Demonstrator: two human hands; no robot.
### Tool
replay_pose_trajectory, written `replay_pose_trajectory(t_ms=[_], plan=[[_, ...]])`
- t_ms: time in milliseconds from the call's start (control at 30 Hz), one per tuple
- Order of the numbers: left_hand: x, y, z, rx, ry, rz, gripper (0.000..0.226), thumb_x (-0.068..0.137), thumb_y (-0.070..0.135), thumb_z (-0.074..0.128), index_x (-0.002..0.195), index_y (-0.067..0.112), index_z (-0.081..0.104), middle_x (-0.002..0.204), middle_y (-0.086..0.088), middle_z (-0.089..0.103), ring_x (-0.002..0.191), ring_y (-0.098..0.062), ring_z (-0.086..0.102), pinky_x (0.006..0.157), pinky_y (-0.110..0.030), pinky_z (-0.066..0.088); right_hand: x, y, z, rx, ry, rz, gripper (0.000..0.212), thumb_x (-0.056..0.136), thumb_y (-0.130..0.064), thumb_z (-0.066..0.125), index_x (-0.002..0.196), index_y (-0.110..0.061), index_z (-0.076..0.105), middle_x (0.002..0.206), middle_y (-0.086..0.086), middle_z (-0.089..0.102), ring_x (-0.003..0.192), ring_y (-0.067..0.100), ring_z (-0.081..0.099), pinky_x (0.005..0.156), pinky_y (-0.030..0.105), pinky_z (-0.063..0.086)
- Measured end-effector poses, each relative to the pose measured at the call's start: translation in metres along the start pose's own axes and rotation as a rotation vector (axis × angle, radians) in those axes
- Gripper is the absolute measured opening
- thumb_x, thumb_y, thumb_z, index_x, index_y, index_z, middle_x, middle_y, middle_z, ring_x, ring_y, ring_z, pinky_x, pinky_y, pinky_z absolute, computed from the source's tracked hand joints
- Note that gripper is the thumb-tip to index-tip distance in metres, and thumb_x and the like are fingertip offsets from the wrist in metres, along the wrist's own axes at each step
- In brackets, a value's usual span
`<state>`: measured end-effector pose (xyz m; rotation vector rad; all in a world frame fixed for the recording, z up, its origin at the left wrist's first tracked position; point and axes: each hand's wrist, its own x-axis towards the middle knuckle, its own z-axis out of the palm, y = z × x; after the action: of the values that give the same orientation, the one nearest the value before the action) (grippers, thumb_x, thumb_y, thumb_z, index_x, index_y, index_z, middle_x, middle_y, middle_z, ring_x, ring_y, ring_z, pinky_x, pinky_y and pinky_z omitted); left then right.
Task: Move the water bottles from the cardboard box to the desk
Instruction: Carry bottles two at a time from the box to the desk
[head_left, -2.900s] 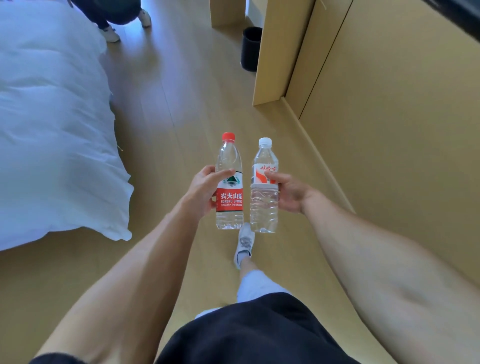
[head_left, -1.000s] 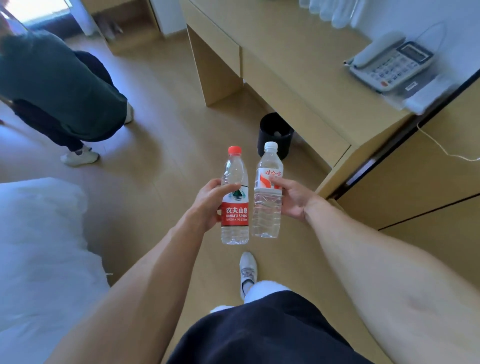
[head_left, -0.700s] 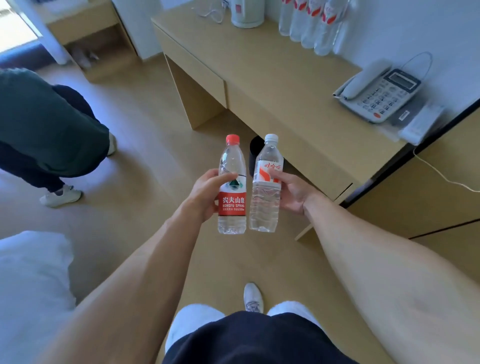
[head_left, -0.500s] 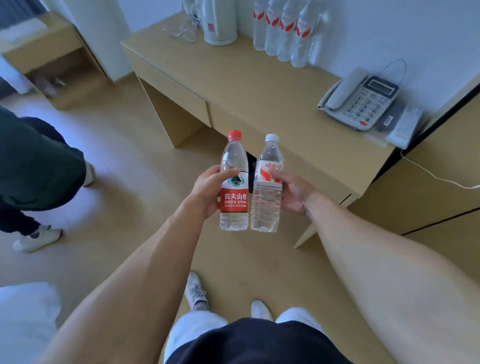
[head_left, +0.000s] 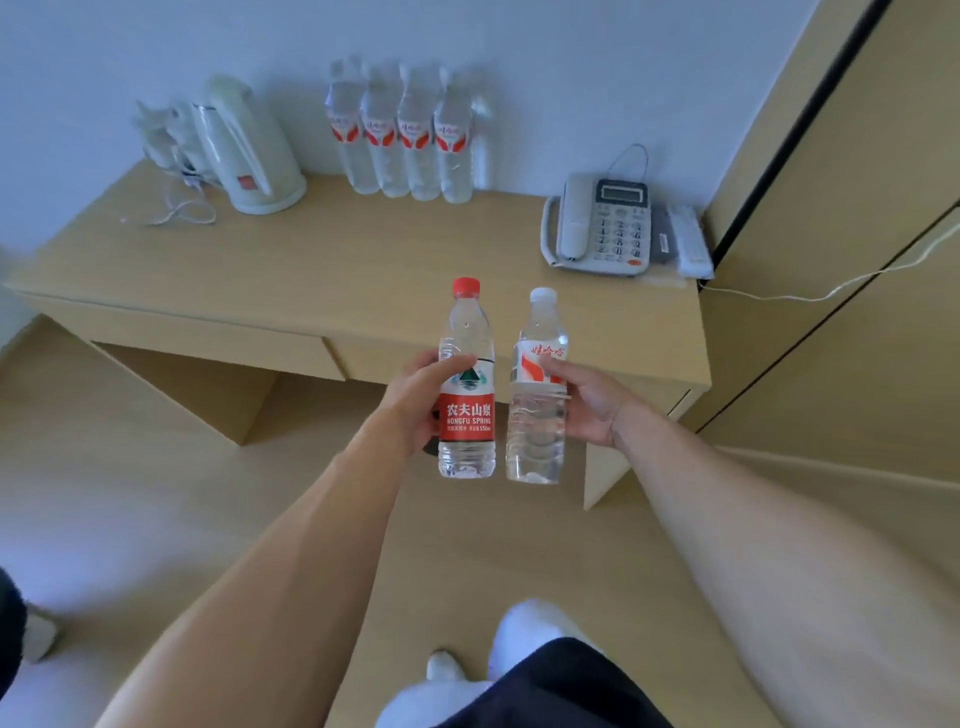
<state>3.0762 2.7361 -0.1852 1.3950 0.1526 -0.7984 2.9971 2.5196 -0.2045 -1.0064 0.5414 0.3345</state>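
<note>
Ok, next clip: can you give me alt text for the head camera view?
A person stands facing a wooden desk, the left hand gripping a red-capped Nongfu Spring bottle and the right hand a white-capped water bottle. On the desk by the wall stand a row of water bottles, a white kettle and a desk phone.

Wooden desk (head_left: 363, 270), kettle (head_left: 249, 150), bottles (head_left: 402, 140), phone (head_left: 605, 226)

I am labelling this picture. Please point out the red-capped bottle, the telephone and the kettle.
red-capped bottle (head_left: 466, 415): head view, on its red label.
telephone (head_left: 621, 228): head view, on its keypad.
kettle (head_left: 249, 150): head view, on its white body.
</note>
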Motion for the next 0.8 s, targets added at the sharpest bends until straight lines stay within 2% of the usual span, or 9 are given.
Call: replay_pose_trajectory(t_ms=[100,267,367,500,633,733,800], plan=[[0.018,0.020,-0.010,0.022,-0.042,0.004,0.044,0.080,0.026,0.082,0.119,0.017,0.065,0.103,-0.013,0.077,0.088,-0.030,0.075,0.075,-0.045,0.061,0.012,-0.011,0.012,-0.006,0.069,-0.041,0.067,0.074,-0.036,0.076,0.131,-0.006,0.058,0.122,0.017,0.063,0.117,0.037,0.060,0.105,0.058,0.044],[0.053,0.052,-0.019,0.063,-0.087,0.030,0.040,0.077,0.031,0.083,0.112,0.020,0.069,0.094,-0.005,0.078,0.073,-0.020,0.075,0.061,-0.036,0.058,0.040,-0.041,0.029,0.017,0.118,-0.108,0.052,0.082,-0.036,0.073,0.127,-0.012,0.061,0.122,0.013,0.059,0.113,0.033,0.058,0.104,0.060,0.045],[0.076,0.074,-0.023,0.068,-0.097,0.061,0.044,0.072,0.033,0.084,0.111,0.021,0.070,0.093,-0.003,0.078,0.071,-0.019,0.075,0.060,-0.035,0.058,0.059,-0.064,0.036,0.032,0.128,-0.140,0.041,0.089,-0.034,0.070,0.121,-0.011,0.061,0.120,0.014,0.058,0.112,0.034,0.058,0.101,0.060,0.047],[0.109,0.106,-0.030,0.071,-0.106,0.104,0.046,0.074,0.030,0.083,0.116,0.019,0.067,0.093,-0.004,0.078,0.070,-0.018,0.075,0.059,-0.035,0.057,0.090,-0.096,0.040,0.041,0.136,-0.190,0.045,0.090,-0.029,0.070,0.128,-0.008,0.059,0.133,0.022,0.058,0.127,0.041,0.055,0.101,0.067,0.044],[0.139,0.136,-0.033,0.071,-0.102,0.121,0.042,0.083,0.021,0.078,0.121,0.015,0.064,0.095,-0.009,0.076,0.075,-0.023,0.072,0.060,-0.035,0.056,0.116,-0.127,0.043,0.042,0.124,-0.230,0.066,0.079,-0.028,0.076,0.137,-0.005,0.053,0.126,0.017,0.059,0.112,0.035,0.061,0.101,0.061,0.046],[0.161,0.154,-0.032,0.071,-0.112,0.151,0.042,0.084,0.016,0.076,0.124,0.015,0.062,0.096,-0.009,0.075,0.082,-0.025,0.072,0.065,-0.035,0.054,0.132,-0.149,0.043,0.009,0.134,-0.266,0.060,0.074,-0.026,0.079,0.128,-0.008,0.060,0.112,0.008,0.067,0.103,0.030,0.064,0.102,0.059,0.044],[0.174,0.164,-0.032,0.065,-0.127,0.165,0.044,0.085,0.014,0.075,0.126,0.013,0.060,0.102,-0.012,0.075,0.090,-0.029,0.071,0.072,-0.040,0.055,0.140,-0.164,0.045,-0.036,0.135,-0.286,0.056,0.072,-0.028,0.079,0.123,-0.013,0.062,0.105,0.003,0.070,0.100,0.028,0.067,0.092,0.053,0.046]])
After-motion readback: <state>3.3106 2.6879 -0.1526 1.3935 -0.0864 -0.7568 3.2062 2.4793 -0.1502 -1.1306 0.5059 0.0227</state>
